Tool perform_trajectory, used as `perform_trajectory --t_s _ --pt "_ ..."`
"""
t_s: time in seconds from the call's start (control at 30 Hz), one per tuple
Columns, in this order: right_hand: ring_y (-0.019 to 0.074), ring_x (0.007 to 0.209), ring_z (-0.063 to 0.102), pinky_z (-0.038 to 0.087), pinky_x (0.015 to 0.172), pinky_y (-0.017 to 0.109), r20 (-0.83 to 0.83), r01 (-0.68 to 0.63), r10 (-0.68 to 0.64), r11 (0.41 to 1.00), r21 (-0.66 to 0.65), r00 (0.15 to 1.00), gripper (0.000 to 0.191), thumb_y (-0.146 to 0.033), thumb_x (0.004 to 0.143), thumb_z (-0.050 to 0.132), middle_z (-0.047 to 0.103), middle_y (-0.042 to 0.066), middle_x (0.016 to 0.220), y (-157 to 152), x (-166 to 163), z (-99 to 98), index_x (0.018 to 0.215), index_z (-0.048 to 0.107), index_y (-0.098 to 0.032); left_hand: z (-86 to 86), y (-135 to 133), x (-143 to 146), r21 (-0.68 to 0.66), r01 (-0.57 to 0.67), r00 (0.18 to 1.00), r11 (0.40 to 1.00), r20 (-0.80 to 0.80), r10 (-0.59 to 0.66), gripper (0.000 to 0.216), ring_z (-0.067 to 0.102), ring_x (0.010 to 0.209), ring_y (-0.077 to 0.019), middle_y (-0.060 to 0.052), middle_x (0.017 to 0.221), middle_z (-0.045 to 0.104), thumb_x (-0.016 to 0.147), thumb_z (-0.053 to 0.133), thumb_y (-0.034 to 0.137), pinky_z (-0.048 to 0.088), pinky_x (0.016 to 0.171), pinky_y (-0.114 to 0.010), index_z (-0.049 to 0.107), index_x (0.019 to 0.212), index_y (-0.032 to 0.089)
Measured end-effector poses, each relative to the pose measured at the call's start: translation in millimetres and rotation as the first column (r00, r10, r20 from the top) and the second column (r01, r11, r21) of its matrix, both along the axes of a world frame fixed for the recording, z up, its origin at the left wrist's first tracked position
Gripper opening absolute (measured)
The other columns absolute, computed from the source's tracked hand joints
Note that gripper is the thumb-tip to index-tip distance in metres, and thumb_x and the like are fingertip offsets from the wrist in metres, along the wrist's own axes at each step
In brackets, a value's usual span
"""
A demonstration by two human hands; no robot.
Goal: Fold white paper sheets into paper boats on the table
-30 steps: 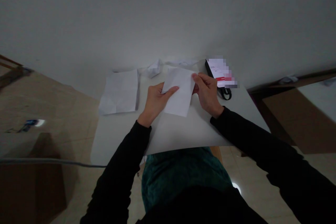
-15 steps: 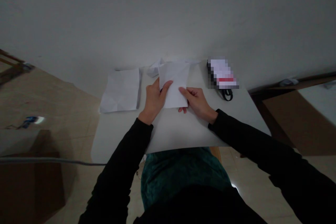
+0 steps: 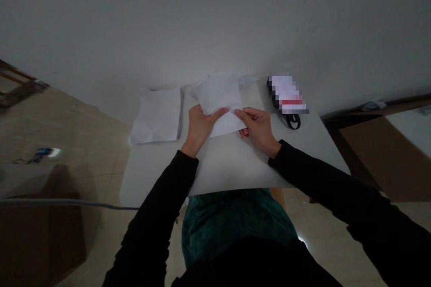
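A sheet of white paper [image 3: 222, 92] is held between both hands above the table. My left hand [image 3: 199, 125] grips its left side, the thumb laid across the front. On the right side my right hand [image 3: 257, 125] pinches it, thumb on top and fingers curled behind. The thumbs nearly meet at the middle, where the paper bends in a crease. Left of my hands lies a stack of white paper [image 3: 157, 114] with fold marks. Behind the held sheet, pieces of white paper [image 3: 248, 80] show in part.
The white table [image 3: 232, 166] stands against a grey wall [image 3: 215, 22]. At its back right lies a blurred-out item with a black strap loop [image 3: 294, 121]. A grey cable [image 3: 67, 203] runs in at the left. Brown cardboard boxes [image 3: 33, 237] stand on both sides.
The held paper has tilted and now bends across its middle. My right hand has moved slightly to the right and up, and my left thumb reaches further in toward the right thumb.
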State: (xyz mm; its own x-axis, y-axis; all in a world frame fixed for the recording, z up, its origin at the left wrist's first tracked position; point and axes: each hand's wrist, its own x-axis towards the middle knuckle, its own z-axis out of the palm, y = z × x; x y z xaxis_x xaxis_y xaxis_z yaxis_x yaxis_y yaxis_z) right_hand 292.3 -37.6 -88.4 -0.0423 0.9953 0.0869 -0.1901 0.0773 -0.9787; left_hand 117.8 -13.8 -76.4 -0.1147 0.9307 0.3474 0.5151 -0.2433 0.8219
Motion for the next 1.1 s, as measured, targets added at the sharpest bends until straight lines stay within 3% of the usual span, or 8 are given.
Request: perform_trajectory --t_s 0.13,0.3,0.4,0.57,0.7,0.83,0.97,1.1 --pt "0.0068 0.039 0.048 0.031 0.037 0.021 0.132 -0.119 0.110 0.991 0.068 0.985 0.041 -0.057 0.078 0.080 0.059 -0.004 0.049 11 11 -0.7 0.068 0.070 -0.019 0.2 0 -3 -0.171 0.099 0.981 0.980 0.181 -0.068 0.037 0.064 0.060 -0.0177 -0.005 0.065 0.067 0.072 0.088 0.044 0.048 0.046 -0.027 0.065 0.065 0.015" --pt "0.0079 0.039 0.043 0.031 0.040 0.023 0.218 -0.060 0.033 0.991 0.120 0.975 0.053 -0.061 0.086 0.071 0.050 -0.005 0.044 22 23 -0.3 0.055 0.056 -0.021 -1.6 -3 3 -0.285 0.325 0.908 0.902 0.361 -0.212 0.040 0.067 0.064 -0.0169 -0.010 0.081 0.076 0.066 0.090 0.046 0.052 0.050 -0.026 0.076 0.080 0.012" --pt "0.0087 0.040 0.044 0.032 0.041 0.024 0.219 -0.031 -0.006 0.986 0.161 0.976 0.053 -0.062 0.087 0.069 0.050 -0.005 0.045 25 25 -0.9 0.055 0.055 -0.022 -4.0 -2 4 -0.298 0.342 0.892 0.891 0.400 -0.209 0.043 0.069 0.066 -0.0183 -0.011 0.084 0.077 0.065 0.090 0.048 0.054 0.052 -0.027 0.077 0.084 0.012" --pt "0.0125 0.049 0.055 0.046 0.047 0.027 0.149 -0.030 0.010 0.990 0.138 0.989 0.038 -0.055 0.075 0.081 0.064 -0.002 0.059 33 29 -1.3 0.067 0.066 -0.022 -10.3 2 -2 -0.378 0.381 0.897 0.844 0.372 -0.239 0.049 0.067 0.065 -0.0180 -0.011 0.084 0.077 0.059 0.094 0.048 0.054 0.052 -0.027 0.077 0.086 0.011" --pt "0.0121 0.051 0.057 0.048 0.049 0.027 0.137 0.040 -0.063 0.986 0.162 0.989 0.037 -0.052 0.079 0.079 0.063 -0.002 0.058 38 32 -3.6 0.063 0.067 -0.021 -14.0 3 -3 -0.404 0.406 0.892 0.820 0.370 -0.259 0.048 0.066 0.064 -0.0171 -0.010 0.085 0.077 0.060 0.094 0.048 0.052 0.053 -0.027 0.077 0.087 0.012" --pt "0.0134 0.051 0.058 0.050 0.048 0.029 0.106 0.112 -0.133 0.976 0.185 0.985 0.035 -0.057 0.079 0.079 0.067 -0.001 0.065 35 30 -3.6 0.079 0.075 -0.023 -10.3 1 0 -0.448 0.456 0.862 0.769 0.437 -0.257 0.050 0.066 0.064 -0.0179 -0.012 0.086 0.077 0.062 0.093 0.048 0.051 0.052 -0.027 0.077 0.091 0.012" --pt "0.0122 0.045 0.051 0.043 0.041 0.027 0.120 0.146 -0.172 0.968 0.202 0.978 0.042 -0.061 0.085 0.072 0.055 -0.003 0.055 29 28 -2.8 0.068 0.067 -0.023 -6.8 -2 -1 -0.476 0.550 0.802 0.686 0.530 -0.275 0.053 0.070 0.071 -0.0203 -0.015 0.094 0.077 0.061 0.094 0.046 0.054 0.056 -0.029 0.076 0.099 0.012" --pt "0.0095 0.044 0.049 0.041 0.039 0.023 0.014 0.150 -0.152 0.983 0.110 0.988 0.052 -0.068 0.083 0.070 0.050 -0.005 0.055 27 23 -5.4 0.063 0.054 -0.023 -12.5 -2 -2 -0.469 0.494 0.840 0.733 0.475 -0.263 0.049 0.064 0.059 -0.0168 -0.011 0.080 0.074 0.065 0.091 0.050 0.049 0.048 -0.027 0.075 0.091 0.011"
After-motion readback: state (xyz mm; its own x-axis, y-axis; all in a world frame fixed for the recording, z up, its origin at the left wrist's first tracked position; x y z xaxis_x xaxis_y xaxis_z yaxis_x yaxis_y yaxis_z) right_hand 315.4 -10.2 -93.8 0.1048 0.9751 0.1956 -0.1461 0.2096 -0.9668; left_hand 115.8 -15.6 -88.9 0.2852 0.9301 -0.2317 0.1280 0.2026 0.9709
